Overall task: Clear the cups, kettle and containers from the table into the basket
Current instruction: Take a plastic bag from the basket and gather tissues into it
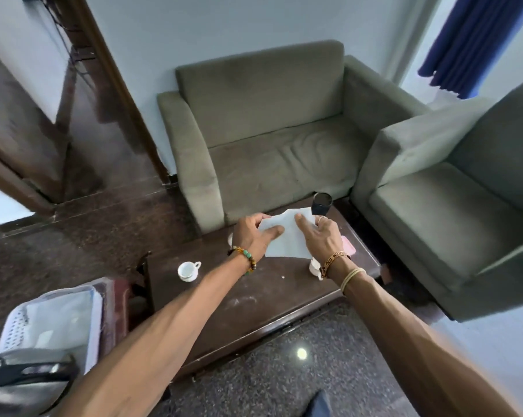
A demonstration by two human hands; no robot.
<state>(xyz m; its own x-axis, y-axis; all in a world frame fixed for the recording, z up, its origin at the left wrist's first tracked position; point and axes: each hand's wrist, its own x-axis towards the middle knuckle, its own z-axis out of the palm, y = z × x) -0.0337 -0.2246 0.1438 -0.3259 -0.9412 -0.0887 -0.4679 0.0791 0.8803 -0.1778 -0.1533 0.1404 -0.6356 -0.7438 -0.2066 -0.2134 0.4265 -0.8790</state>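
Both hands hold a white sheet of paper or cloth [287, 239] above the far part of the dark wooden table [254, 299]. My left hand [254, 236] grips its left edge and my right hand [320, 236] grips its right edge. A white cup [188, 270] stands on the table's left side. Another white cup [314, 266] is partly hidden behind my right wrist. A dark tumbler [322, 203] stands at the far edge. A pink container [349, 246] peeks out at the right. The white basket [52, 320] sits at the lower left, with a steel kettle [22, 383] in front of it.
A grey sofa [272, 136] stands behind the table and a second grey armchair [453, 200] at the right. A dark wooden door frame [116, 94] rises at the left. Blue curtains [471, 40] hang at the upper right. Speckled floor lies in front of the table.
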